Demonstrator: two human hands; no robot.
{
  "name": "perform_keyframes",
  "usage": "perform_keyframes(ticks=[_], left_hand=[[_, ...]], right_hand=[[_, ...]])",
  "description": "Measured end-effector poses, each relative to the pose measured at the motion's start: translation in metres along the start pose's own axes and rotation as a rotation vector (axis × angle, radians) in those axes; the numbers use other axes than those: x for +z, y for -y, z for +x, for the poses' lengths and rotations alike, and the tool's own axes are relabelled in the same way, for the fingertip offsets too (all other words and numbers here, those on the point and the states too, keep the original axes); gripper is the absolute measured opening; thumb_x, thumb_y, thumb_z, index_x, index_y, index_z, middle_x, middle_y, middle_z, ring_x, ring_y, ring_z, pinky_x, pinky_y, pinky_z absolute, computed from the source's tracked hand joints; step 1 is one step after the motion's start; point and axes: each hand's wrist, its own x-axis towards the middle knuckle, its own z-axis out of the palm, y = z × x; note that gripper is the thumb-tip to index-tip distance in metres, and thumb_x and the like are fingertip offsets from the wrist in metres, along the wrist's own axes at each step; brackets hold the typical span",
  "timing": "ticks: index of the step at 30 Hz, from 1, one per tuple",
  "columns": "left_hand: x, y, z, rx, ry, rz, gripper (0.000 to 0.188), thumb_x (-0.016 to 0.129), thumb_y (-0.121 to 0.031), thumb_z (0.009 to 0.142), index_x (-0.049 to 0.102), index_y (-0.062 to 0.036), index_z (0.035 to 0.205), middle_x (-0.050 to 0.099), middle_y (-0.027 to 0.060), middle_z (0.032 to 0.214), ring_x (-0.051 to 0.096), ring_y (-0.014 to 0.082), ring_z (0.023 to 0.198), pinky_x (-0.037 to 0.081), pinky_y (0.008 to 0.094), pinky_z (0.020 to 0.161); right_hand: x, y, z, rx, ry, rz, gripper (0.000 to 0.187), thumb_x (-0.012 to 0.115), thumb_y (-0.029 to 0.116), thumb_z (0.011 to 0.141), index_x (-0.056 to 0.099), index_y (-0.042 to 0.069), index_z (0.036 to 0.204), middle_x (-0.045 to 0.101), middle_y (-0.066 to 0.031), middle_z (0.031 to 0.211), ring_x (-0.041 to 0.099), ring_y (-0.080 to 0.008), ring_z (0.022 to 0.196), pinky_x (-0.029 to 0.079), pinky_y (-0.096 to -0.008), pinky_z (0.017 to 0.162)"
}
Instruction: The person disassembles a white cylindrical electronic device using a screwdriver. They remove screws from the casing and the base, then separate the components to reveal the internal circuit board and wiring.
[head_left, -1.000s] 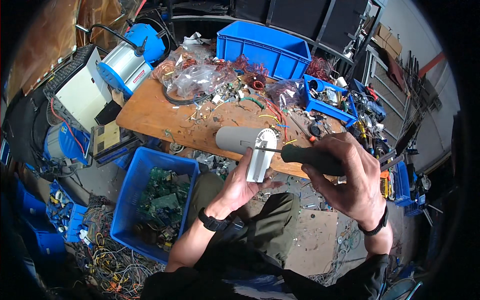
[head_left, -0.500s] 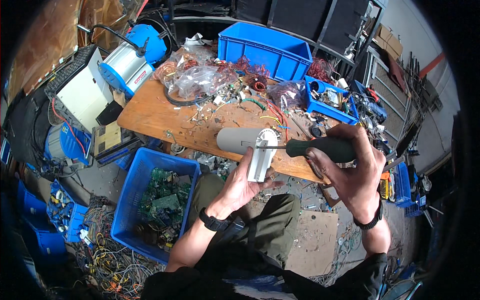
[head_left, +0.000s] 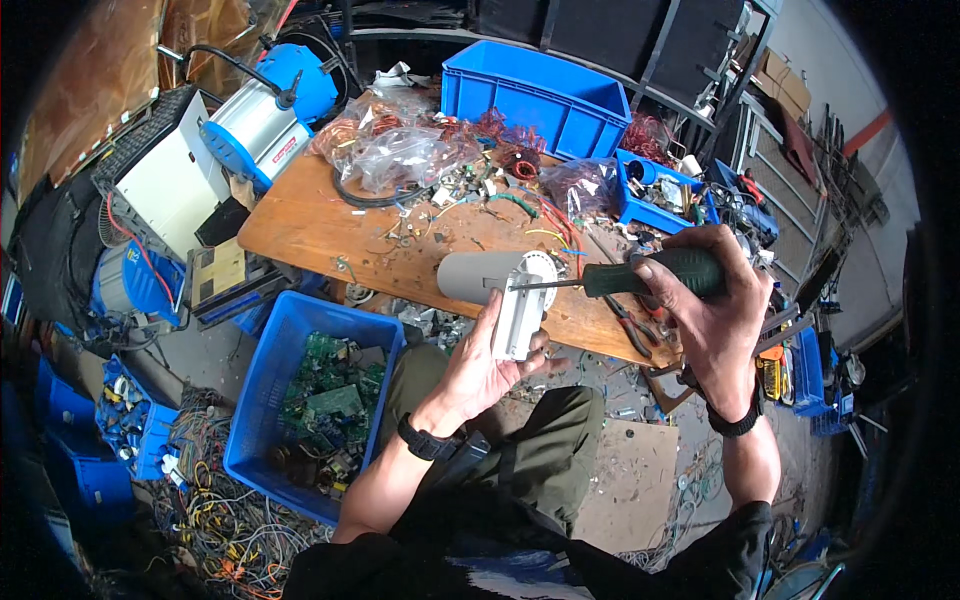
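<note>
My left hand [head_left: 478, 365] is closed around the white bracket-like end of a light-grey cylindrical housing [head_left: 470, 276]. The cylinder points left over the table's front edge, with a slotted round rim at its right end. In my right hand [head_left: 715, 330] is a screwdriver [head_left: 655, 274] with a dark green handle, gripped between thumb and fingers. Its thin shaft runs left, and the tip meets the white part close to my left thumb. Whether the tip sits in a screw or slot is too small to tell.
Scraps, wires and clear plastic bags [head_left: 405, 158] litter the wooden table [head_left: 300, 225]. At its back stand a large blue crate [head_left: 540, 105] and a smaller blue bin [head_left: 640, 212]. Pliers [head_left: 632, 328] lie at the right edge. A blue basket [head_left: 245, 420] of circuit boards stands lower left, beside tangled cables [head_left: 230, 530].
The screwdriver's handle has risen slightly, so its shaft now slants down to the left. The housing has tilted a little in my left hand.
</note>
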Motion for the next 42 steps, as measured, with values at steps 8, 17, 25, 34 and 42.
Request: perform_keyframes(ticks=[8,17,25,34,42], left_hand=[[0.001,-0.004,-0.003,-0.009,-0.02,0.002,0.066,0.03,-0.058,0.112,0.055,-0.0045,0.14,0.064,0.0067,0.095,0.068,0.0193,0.076,0.049,0.0613,0.111],[0.001,-0.006,0.0,-0.003,0.039,-0.042,0.064,0.031,-0.058,0.112,0.058,-0.0047,0.136,0.066,0.0077,0.095,0.069,0.0189,0.078,0.048,0.0615,0.112],[0.005,-0.006,-0.003,0.009,-0.016,-0.001,0.064,0.034,-0.058,0.111,0.058,-0.005,0.137,0.066,0.0069,0.095,0.069,0.0191,0.077,0.049,0.061,0.111],[0.004,-0.005,-0.006,0.008,-0.032,0.018,0.063,0.033,-0.059,0.111,0.06,-0.0063,0.132,0.065,0.0058,0.093,0.067,0.0171,0.076,0.05,0.061,0.11],[0.004,-0.008,-0.005,0.023,-0.001,0.051,0.06,0.036,-0.058,0.111,0.061,-0.0073,0.131,0.065,0.0054,0.091,0.065,0.0166,0.074,0.051,0.0602,0.109]], right_hand=[[0.002,-0.009,0.002,0.062,0.042,0.061,0.038,0.094,0.021,0.079,0.07,0.001,0.101,0.076,-0.0105,0.084,0.074,-0.0141,0.075,0.058,-0.0294,0.069],[-0.002,-0.016,-0.012,-0.24,0.068,0.002,0.04,0.093,0.013,0.076,0.068,0.002,0.106,0.076,-0.0108,0.097,0.076,-0.0229,0.084,0.06,-0.034,0.074],[0.002,-0.009,-0.023,-0.174,0.021,0.037,0.039,0.092,0.016,0.079,0.067,0.002,0.106,0.075,-0.0104,0.09,0.075,-0.0218,0.079,0.059,-0.0343,0.07],[0.006,-0.013,-0.017,0.004,-0.008,0.082,0.035,0.092,0.017,0.081,0.069,0.001,0.101,0.075,-0.0111,0.088,0.073,-0.0182,0.076,0.058,-0.0314,0.069],[0.0,0.003,-0.029,-0.301,0.014,-0.02,0.039,0.09,0.016,0.081,0.066,0.003,0.109,0.076,-0.0114,0.093,0.077,-0.0224,0.082,0.061,-0.0339,0.07]])
